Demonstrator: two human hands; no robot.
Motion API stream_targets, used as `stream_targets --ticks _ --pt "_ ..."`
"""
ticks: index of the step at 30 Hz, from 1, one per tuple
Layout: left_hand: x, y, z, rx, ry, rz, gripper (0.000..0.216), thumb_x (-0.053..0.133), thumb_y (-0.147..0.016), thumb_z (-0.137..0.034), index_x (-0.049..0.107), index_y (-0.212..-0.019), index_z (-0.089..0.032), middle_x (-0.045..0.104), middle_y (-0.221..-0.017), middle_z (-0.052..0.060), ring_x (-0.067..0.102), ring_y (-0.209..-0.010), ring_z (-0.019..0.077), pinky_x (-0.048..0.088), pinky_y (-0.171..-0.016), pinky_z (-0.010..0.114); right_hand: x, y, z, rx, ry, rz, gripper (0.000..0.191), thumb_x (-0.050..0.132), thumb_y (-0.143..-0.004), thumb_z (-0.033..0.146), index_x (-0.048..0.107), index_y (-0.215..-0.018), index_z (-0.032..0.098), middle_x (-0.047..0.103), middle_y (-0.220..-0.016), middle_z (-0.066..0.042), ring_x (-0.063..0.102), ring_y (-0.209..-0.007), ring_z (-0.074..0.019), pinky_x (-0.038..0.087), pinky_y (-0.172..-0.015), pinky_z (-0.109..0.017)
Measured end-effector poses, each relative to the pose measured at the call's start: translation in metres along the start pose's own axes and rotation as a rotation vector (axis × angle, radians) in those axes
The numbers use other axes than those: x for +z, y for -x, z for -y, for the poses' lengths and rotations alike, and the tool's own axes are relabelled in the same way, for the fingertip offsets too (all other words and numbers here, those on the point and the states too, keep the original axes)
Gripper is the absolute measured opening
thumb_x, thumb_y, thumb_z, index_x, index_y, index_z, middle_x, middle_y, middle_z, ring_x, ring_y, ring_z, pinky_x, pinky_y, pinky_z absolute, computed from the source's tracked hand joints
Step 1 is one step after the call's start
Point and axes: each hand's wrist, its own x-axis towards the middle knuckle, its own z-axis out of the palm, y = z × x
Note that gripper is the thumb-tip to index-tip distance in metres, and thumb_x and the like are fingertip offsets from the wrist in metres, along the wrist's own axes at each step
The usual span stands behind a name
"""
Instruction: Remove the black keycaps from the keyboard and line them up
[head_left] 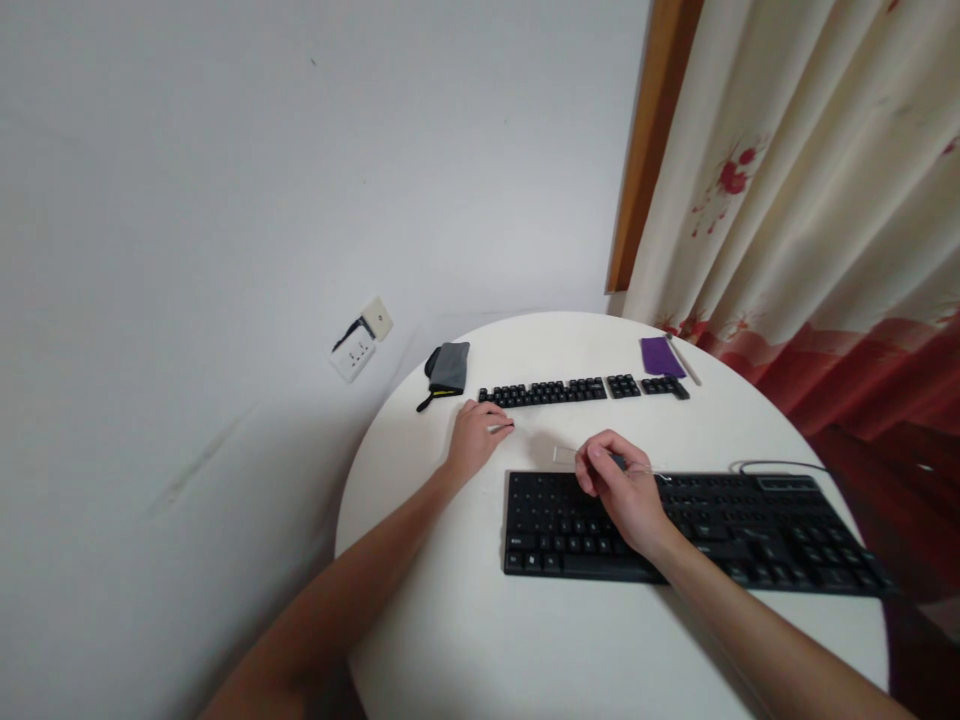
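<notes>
My left hand (477, 434) pinches a small black keycap (510, 426) between its fingertips, just in front of the loose black keycaps (544, 393) lined up in rows. Over the upper left part of a black keyboard (585, 566), my right hand (616, 482) is closed around the dark handle of a wire keycap puller (564, 455). One thin wire loop sticks out to the left of the fingers and another end to the right. Part of the keyboard is hidden under the right hand and forearm. Its upper left keys look flat, with caps off.
Two smaller groups of keycaps (624, 386) continue the row rightward. A grey pouch (450, 367) lies at the back left of the round white table (442, 640). At the back right are a purple cloth (660, 357) and a brush-like stick (684, 362). The keyboard's cable (780, 463) runs off right.
</notes>
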Motion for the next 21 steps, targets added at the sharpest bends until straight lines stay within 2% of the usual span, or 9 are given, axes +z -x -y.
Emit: stream_targets --ticks 4,9,18,19,21 --pt "-0.003 -0.013 -0.006 0.032 -0.115 0.073 0.009 0.071 -0.082 -0.03 0.077 -0.083 -0.024 0.075 -0.092 0.003 0.055 -0.088 0.0228 0.036 -0.083 0.038 -0.001 -0.001 0.0 -0.013 -0.002 0.006 0.024 0.059 -0.093 0.036 0.059 -0.076 0.019 0.056 -0.061 0.002 0.044 -0.051 -0.0102 0.033 -0.05 -0.023" --pt "-0.006 -0.02 -0.006 0.092 -0.204 0.088 0.01 0.07 -0.083 -0.031 0.077 -0.085 -0.024 0.076 -0.094 0.003 0.055 -0.09 0.0236 0.036 -0.083 0.039 -0.002 -0.001 0.002 -0.019 -0.006 -0.012 0.024 0.059 -0.092 0.036 0.059 -0.076 0.019 0.057 -0.062 0.002 0.045 -0.051 -0.0101 0.034 -0.05 -0.024" --pt "-0.006 -0.014 0.009 0.095 -0.172 -0.017 0.01 0.069 -0.084 -0.03 0.077 -0.086 -0.025 0.068 -0.103 0.003 0.052 -0.094 0.023 0.04 -0.088 0.04 -0.003 -0.001 0.0 0.009 0.007 -0.012 0.023 0.06 -0.092 0.036 0.058 -0.075 0.019 0.057 -0.063 0.002 0.044 -0.051 -0.01 0.034 -0.05 -0.024" --pt "-0.006 -0.014 0.008 0.084 -0.162 -0.04 0.01 0.07 -0.082 -0.029 0.076 -0.089 -0.025 0.066 -0.106 0.004 0.052 -0.097 0.0231 0.04 -0.09 0.04 -0.003 -0.001 0.0 0.01 0.005 -0.008 0.023 0.06 -0.092 0.035 0.058 -0.076 0.019 0.057 -0.063 0.002 0.044 -0.051 -0.0101 0.034 -0.051 -0.024" --pt "-0.006 -0.014 0.005 0.051 -0.156 -0.083 0.024 0.075 -0.077 -0.027 0.073 -0.101 -0.025 0.062 -0.112 0.005 0.05 -0.102 0.0244 0.04 -0.096 0.04 -0.003 0.0 0.0 0.008 0.005 -0.002 0.023 0.059 -0.093 0.035 0.058 -0.076 0.019 0.056 -0.062 0.002 0.044 -0.052 -0.0101 0.034 -0.051 -0.025"
